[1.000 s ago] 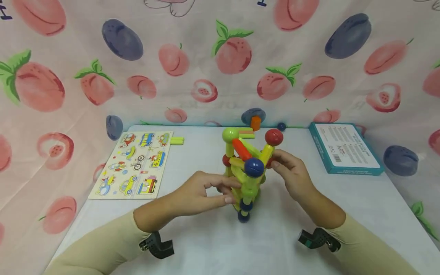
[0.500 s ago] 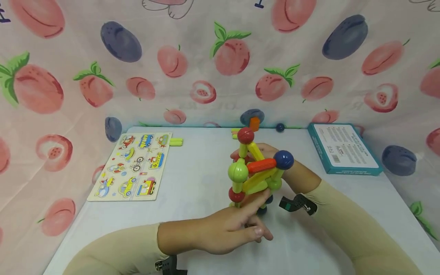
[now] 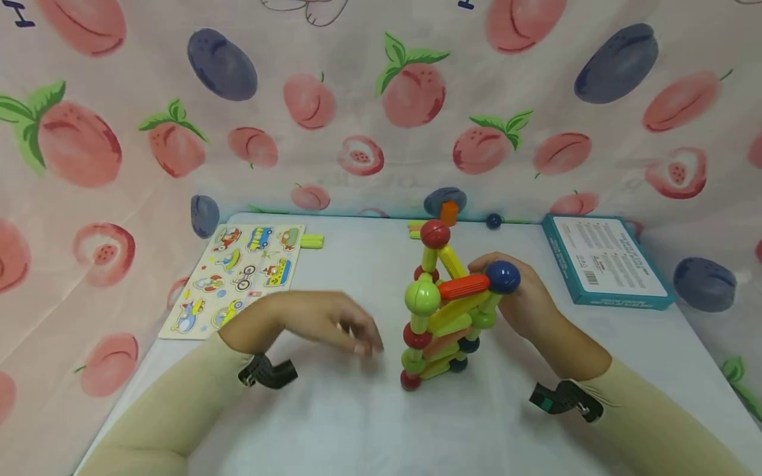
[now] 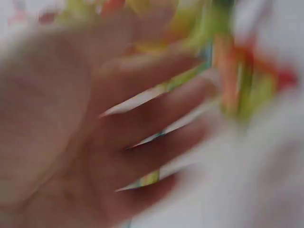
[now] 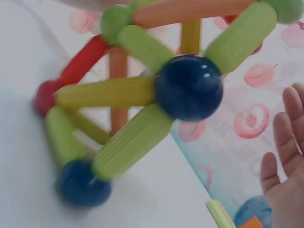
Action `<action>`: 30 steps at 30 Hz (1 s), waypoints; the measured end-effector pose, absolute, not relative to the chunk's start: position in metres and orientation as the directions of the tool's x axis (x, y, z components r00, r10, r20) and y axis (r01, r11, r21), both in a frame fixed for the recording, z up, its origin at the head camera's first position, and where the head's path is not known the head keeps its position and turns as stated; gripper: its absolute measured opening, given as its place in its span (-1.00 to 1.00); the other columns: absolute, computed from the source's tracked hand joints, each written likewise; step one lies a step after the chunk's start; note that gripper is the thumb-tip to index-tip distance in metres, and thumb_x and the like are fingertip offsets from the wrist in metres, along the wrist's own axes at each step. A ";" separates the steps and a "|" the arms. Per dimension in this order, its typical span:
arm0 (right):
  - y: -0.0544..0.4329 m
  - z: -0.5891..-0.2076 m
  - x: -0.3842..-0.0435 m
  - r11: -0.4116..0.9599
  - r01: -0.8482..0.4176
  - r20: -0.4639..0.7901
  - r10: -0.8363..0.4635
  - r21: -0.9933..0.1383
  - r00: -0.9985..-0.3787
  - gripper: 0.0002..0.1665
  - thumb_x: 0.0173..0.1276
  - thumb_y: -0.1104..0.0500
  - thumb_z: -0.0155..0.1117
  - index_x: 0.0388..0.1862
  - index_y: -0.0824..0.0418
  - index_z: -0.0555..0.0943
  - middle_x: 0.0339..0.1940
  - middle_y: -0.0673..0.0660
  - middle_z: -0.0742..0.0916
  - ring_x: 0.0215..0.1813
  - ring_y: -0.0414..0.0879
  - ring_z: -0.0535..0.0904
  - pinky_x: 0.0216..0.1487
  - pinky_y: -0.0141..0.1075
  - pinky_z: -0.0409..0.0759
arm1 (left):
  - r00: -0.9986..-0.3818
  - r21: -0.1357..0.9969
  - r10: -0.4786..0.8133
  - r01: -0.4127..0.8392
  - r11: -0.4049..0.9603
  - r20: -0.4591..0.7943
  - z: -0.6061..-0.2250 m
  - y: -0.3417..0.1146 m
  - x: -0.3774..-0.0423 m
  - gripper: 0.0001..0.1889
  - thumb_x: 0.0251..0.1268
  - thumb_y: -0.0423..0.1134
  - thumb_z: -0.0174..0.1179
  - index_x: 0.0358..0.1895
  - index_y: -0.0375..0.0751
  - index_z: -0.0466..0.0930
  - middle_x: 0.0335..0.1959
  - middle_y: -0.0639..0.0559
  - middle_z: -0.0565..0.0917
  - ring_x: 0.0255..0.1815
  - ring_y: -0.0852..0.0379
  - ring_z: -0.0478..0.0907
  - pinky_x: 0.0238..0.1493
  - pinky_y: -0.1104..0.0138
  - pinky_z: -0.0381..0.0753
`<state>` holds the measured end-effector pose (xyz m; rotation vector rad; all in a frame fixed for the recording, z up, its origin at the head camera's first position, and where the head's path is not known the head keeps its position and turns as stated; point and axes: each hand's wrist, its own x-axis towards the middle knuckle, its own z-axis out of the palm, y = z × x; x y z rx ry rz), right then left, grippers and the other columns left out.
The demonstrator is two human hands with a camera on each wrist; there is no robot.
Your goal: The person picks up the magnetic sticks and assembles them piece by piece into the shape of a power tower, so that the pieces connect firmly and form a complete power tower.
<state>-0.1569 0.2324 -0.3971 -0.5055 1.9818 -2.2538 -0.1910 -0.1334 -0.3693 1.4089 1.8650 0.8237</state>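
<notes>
A standing tower of magnetic sticks and balls (image 3: 448, 342) has a red ball (image 3: 435, 234) on top and a blue ball (image 3: 503, 277) at its right corner. Left of it, my left hand (image 3: 324, 322) hovers apart from the tower with loosely bent fingers, holding nothing. In the blurred left wrist view its fingers (image 4: 156, 114) are spread, with the tower beyond. My right hand (image 3: 526, 301) is just behind the tower's right side, fingertips partly hidden. The right wrist view shows that hand's palm and straight fingers (image 5: 286, 142) beside the large blue ball (image 5: 189, 88), gripping nothing.
A picture board of vehicles (image 3: 238, 281) lies at left, partly behind my left forearm, with green sticks (image 3: 312, 241) beside it. A teal box (image 3: 610, 261) lies at back right. An orange block (image 3: 449, 213) and a small blue ball (image 3: 493, 221) are at the far edge.
The tower has been turned, so its red stick and blue ball now point right. My left hand has let go and drawn back leftward; my right hand has shifted to the tower's right side.
</notes>
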 end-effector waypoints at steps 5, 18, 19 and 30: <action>0.245 -0.401 -0.125 -0.130 -0.306 0.326 -0.184 -0.943 -0.927 -0.55 0.74 0.33 -0.10 0.07 0.07 0.78 0.00 -0.02 0.77 0.15 -0.13 0.57 0.34 -0.42 0.51 | -0.819 0.393 0.572 0.540 0.744 0.042 -0.391 -0.172 -0.272 -0.69 0.55 -0.18 0.31 0.24 -0.11 0.73 0.02 0.00 0.77 0.06 0.01 0.68 0.11 0.04 0.64; 0.234 -0.405 -0.107 -0.008 -0.520 0.504 -0.259 -0.854 -0.824 -0.58 0.61 0.20 0.32 0.37 0.23 0.64 0.18 0.04 0.76 0.21 -0.16 0.62 0.32 -0.37 0.58 | -0.936 0.011 0.351 0.351 0.936 0.004 -0.441 -0.211 -0.330 -0.77 0.51 -0.32 0.20 0.12 -0.19 0.69 0.02 -0.18 0.72 0.14 -0.28 0.63 0.32 -0.25 0.46; 0.234 -0.405 -0.107 -0.006 -0.509 0.493 -0.261 -0.861 -0.830 -0.59 0.61 0.22 0.30 0.37 0.19 0.64 0.19 0.03 0.76 0.22 -0.17 0.62 0.31 -0.37 0.59 | -0.933 0.009 0.359 0.359 0.933 0.007 -0.443 -0.212 -0.331 -0.81 0.50 -0.33 0.21 0.07 -0.18 0.68 -0.01 -0.16 0.71 0.11 -0.27 0.63 0.31 -0.24 0.46; 0.233 -0.403 -0.101 -0.007 -0.455 0.438 -0.284 -0.890 -0.853 -0.59 0.64 0.27 0.22 0.39 0.09 0.65 0.23 0.03 0.76 0.23 -0.17 0.64 0.25 -0.34 0.64 | -0.885 0.560 0.465 0.385 0.733 0.000 -0.394 -0.152 -0.289 -0.70 0.44 -0.14 0.28 0.13 -0.15 0.70 -0.12 -0.01 0.72 -0.05 -0.03 0.58 0.06 0.05 0.54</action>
